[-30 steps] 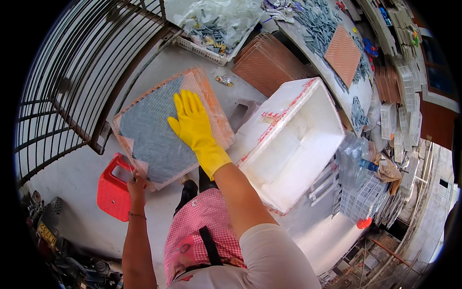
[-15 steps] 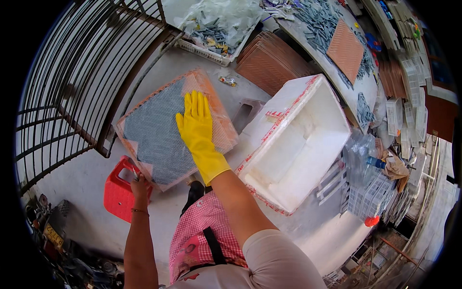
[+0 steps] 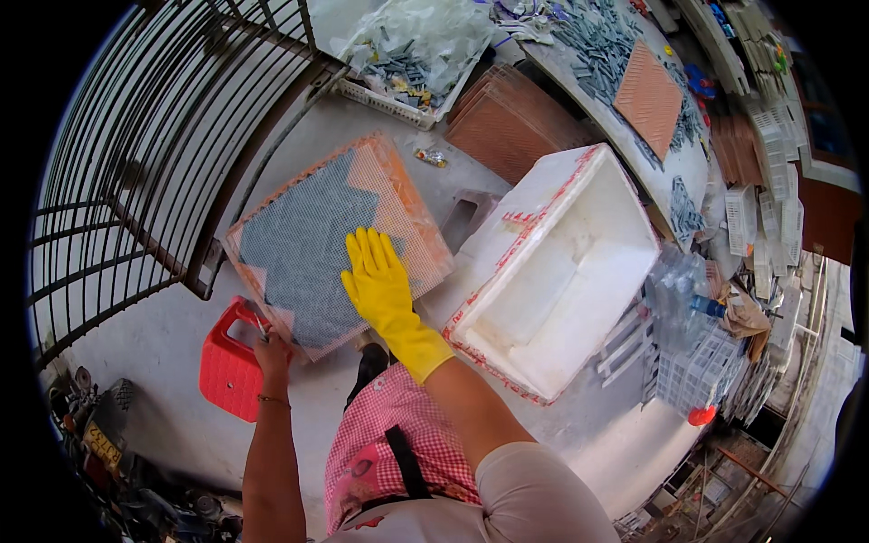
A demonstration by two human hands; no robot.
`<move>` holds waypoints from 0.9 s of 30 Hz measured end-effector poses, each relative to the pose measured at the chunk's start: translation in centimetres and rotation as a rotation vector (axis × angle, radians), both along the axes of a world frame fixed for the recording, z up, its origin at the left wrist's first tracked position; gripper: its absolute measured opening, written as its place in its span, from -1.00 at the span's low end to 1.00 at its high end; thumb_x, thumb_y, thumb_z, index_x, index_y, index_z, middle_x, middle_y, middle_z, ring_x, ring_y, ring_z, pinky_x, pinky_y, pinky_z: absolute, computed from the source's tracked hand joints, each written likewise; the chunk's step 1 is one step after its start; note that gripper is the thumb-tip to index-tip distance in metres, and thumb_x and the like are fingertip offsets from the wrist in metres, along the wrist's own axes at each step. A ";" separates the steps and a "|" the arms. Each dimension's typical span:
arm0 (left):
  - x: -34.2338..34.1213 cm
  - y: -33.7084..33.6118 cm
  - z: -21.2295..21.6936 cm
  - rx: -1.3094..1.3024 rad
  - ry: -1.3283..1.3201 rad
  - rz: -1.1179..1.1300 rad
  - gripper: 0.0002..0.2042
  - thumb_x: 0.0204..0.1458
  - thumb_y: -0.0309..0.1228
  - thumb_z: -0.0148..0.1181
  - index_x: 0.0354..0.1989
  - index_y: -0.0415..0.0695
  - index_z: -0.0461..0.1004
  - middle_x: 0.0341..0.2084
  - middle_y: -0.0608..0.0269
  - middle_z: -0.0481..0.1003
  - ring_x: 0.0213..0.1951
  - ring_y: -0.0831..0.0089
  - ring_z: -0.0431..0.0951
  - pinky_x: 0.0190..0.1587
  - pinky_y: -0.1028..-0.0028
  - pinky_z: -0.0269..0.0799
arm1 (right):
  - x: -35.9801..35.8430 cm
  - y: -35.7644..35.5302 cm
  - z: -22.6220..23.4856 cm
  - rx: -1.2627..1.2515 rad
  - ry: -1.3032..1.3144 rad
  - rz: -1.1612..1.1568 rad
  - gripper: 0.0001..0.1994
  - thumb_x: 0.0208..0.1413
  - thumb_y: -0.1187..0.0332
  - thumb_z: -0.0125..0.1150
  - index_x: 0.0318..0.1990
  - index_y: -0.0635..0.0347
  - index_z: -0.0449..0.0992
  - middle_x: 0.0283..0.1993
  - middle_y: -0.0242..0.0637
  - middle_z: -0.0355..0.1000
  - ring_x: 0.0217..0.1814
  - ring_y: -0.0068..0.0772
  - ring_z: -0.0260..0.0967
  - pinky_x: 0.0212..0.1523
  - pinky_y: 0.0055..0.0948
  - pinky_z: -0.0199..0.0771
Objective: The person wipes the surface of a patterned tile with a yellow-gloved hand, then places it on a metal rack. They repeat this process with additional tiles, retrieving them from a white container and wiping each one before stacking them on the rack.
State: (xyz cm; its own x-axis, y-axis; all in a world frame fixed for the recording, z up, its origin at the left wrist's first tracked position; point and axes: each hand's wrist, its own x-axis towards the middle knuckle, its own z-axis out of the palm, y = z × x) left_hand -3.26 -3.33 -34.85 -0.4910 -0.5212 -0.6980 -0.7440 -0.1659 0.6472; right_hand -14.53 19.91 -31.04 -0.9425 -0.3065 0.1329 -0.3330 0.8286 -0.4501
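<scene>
My right hand (image 3: 380,285), in a long yellow rubber glove, lies with fingers stretched out on the near right part of a mesh-covered stack (image 3: 308,235). Grey material shows through the fine mesh over most of its top, and orange boards show along its far and right edges. At the stack's near left corner is my bare left hand (image 3: 272,355), fingers closed. A thin, shiny bit sticks up from it, too small to name. Just left of that hand sits a red plastic stool (image 3: 231,376).
Right of the stack stands a white foam box (image 3: 570,271). Black metal bars (image 3: 163,154) rise at the left. Behind are a white basket (image 3: 389,104) of grey pieces and stacked brown boards (image 3: 516,118). A table (image 3: 579,95) holds more grey pieces.
My gloved right hand has slid over the mesh toward me and slightly right, baring more grey at the middle. My left hand stays at the near left corner.
</scene>
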 end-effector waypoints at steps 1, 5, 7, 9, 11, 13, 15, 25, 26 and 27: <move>0.2 -0.1 -0.1 -0.001 0.024 -0.005 -0.80 0.09 -0.41 -0.10 -0.20 -0.25 0.37 -0.53 0.35 0.36 -0.54 0.60 0.33 -0.58 0.57 0.26 | 1.7 0.4 0.0 0.005 -0.018 0.066 -0.49 0.02 0.23 0.01 0.12 0.28 0.19 0.18 -0.08 0.13 0.24 -0.09 0.01 0.27 -0.26 -0.11; 0.8 -1.1 -1.9 -0.088 0.050 -0.148 -0.80 0.09 -0.40 -0.10 -0.23 -0.26 0.36 -0.56 0.35 0.33 -0.55 0.60 0.31 -0.57 0.57 0.25 | 2.5 1.9 0.0 -0.002 -0.061 0.207 -0.48 0.01 0.21 0.00 0.13 0.25 0.19 0.19 -0.12 0.12 0.25 -0.12 0.01 0.27 -0.29 -0.11; 1.5 -1.7 -2.5 -0.128 0.013 -0.213 -0.81 0.09 -0.40 -0.10 -0.25 -0.27 0.35 -0.56 0.35 0.32 -0.56 0.59 0.30 -0.57 0.56 0.25 | 0.4 2.0 -0.3 -0.019 -0.072 0.113 -0.47 0.01 0.20 0.00 0.13 0.26 0.17 0.19 -0.11 0.12 0.25 -0.12 0.01 0.27 -0.30 -0.11; 1.0 -1.6 -2.6 -0.115 0.007 -0.194 -0.81 0.09 -0.40 -0.10 -0.27 -0.28 0.35 -0.56 0.33 0.33 -0.56 0.59 0.29 -0.56 0.56 0.25 | -2.4 1.7 -0.2 -0.007 -0.047 -0.069 -0.45 0.00 0.19 0.00 0.14 0.28 0.15 0.19 -0.07 0.11 0.24 -0.09 0.01 0.26 -0.31 -0.11; 0.4 -1.4 -2.7 -0.074 -0.031 -0.154 -0.82 0.09 -0.40 -0.10 -0.27 -0.27 0.34 -0.54 0.33 0.34 -0.54 0.59 0.29 -0.56 0.56 0.25 | -2.1 1.7 -0.3 -0.003 -0.027 -0.154 -0.43 0.00 0.19 0.00 0.14 0.32 0.13 0.18 -0.02 0.10 0.24 -0.06 0.00 0.26 -0.29 -0.11; 0.1 -1.2 -2.5 -0.050 -0.030 -0.120 -0.82 0.09 -0.41 -0.11 -0.26 -0.27 0.34 -0.53 0.32 0.34 -0.53 0.59 0.30 -0.56 0.57 0.25 | -0.9 1.6 -0.1 -0.001 -0.047 -0.180 -0.42 0.00 0.19 0.00 0.14 0.35 0.12 0.18 0.03 0.09 0.24 -0.03 0.00 0.26 -0.27 -0.11; 0.5 -1.1 -2.2 -0.036 0.007 -0.079 -0.82 0.10 -0.41 -0.12 -0.24 -0.27 0.33 -0.51 0.32 0.34 -0.53 0.59 0.31 -0.57 0.58 0.25 | 3.4 1.0 0.3 0.006 -0.110 -0.133 -0.42 0.00 0.19 0.01 0.13 0.38 0.12 0.17 0.07 0.08 0.23 -0.01 0.00 0.26 -0.25 -0.11; 0.4 -0.9 -1.7 -0.096 0.053 -0.170 -0.75 0.07 -0.46 -0.11 -0.08 -0.24 0.27 -0.43 0.28 0.37 -0.51 0.57 0.34 -0.59 0.60 0.31 | 1.1 3.0 -0.8 -0.035 -0.055 -0.047 -0.47 0.02 0.22 -0.02 0.12 0.34 0.15 0.17 0.01 0.11 0.23 -0.04 0.01 0.26 -0.25 -0.10; 0.4 -1.4 -1.9 -0.064 0.057 -0.143 -0.75 0.07 -0.46 -0.11 -0.07 -0.24 0.27 -0.43 0.28 0.36 -0.50 0.57 0.34 -0.59 0.59 0.31 | 0.9 3.0 -0.6 -0.052 -0.046 -0.039 -0.47 0.02 0.22 -0.02 0.12 0.35 0.15 0.17 0.02 0.11 0.23 -0.03 0.01 0.26 -0.25 -0.10; 0.3 -1.8 -2.2 -0.031 0.061 -0.117 -0.75 0.07 -0.45 -0.11 -0.07 -0.23 0.27 -0.44 0.29 0.36 -0.50 0.57 0.34 -0.58 0.59 0.32 | 0.8 3.1 -0.4 -0.068 -0.036 -0.031 -0.47 0.03 0.22 -0.02 0.12 0.36 0.15 0.16 0.03 0.11 0.22 -0.02 0.02 0.26 -0.25 -0.10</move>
State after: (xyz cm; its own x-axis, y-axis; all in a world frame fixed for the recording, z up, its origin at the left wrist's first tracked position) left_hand -2.93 -5.16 -37.02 -0.5907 -0.4787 -0.6496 -0.7163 -0.0595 0.6952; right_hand -13.78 23.02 -31.44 -0.9560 -0.2687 0.1180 -0.2902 0.8052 -0.5172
